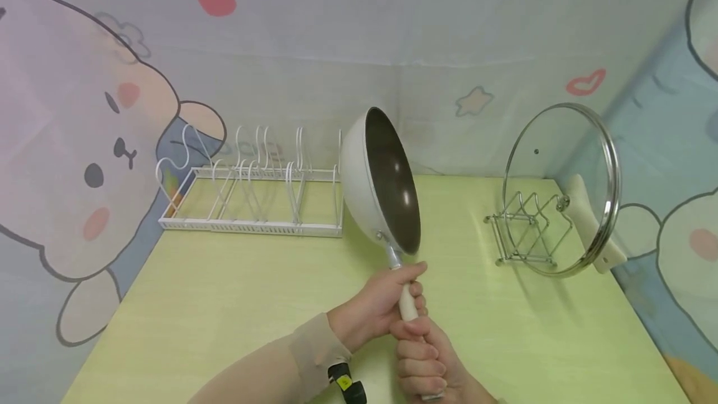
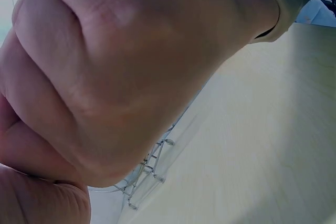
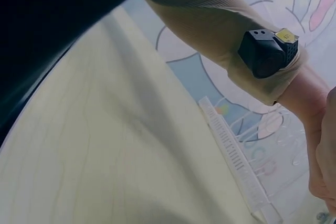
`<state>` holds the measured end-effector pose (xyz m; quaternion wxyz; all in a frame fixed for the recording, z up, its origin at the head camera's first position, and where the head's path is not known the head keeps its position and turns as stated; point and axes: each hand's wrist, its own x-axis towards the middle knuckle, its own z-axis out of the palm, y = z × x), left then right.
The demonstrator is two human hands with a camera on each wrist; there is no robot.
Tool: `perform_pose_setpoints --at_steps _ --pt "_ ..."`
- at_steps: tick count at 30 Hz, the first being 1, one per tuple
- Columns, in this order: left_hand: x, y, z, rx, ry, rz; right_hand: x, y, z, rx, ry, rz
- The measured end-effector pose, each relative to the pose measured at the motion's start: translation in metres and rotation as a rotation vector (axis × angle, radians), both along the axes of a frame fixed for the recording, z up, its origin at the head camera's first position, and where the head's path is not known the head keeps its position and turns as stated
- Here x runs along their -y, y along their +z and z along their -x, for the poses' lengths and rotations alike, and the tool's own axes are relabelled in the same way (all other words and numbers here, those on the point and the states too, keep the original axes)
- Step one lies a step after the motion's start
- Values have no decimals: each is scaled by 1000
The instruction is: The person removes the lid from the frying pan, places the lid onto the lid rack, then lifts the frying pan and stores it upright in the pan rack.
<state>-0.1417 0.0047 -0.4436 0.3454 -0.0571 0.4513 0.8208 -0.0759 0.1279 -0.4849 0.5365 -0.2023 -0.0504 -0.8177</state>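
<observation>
A white frying pan with a deep bowl and dark inner face is held on edge above the table, its open side facing right. My left hand grips its cream handle near the metal neck. Just below, my right hand holds the handle's lower end, fingers curled round it. In the left wrist view my left hand fills much of the picture and the pan is hidden. Part of my left hand shows at the edge of the right wrist view.
A white wire rack with upright loops stands left of the pan, close to it. On the right, a glass lid with a metal rim stands upright in a small chrome rack. A printed cloth hangs behind the table.
</observation>
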Motion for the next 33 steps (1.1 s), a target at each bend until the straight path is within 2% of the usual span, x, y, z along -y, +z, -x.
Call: perform_pose_setpoints --at_steps 9,16,22,33 --pt "4 0 -1 -29 17 -20 16 2 9 -44 110 210" --pt "6 6 -3 -73 -24 -54 32 10 13 -103 233 359" --pt "7 12 -5 -87 -44 -82 40 19 16 -161 281 410" --pt "11 25 -12 -103 13 -53 46 31 15 -192 299 424"
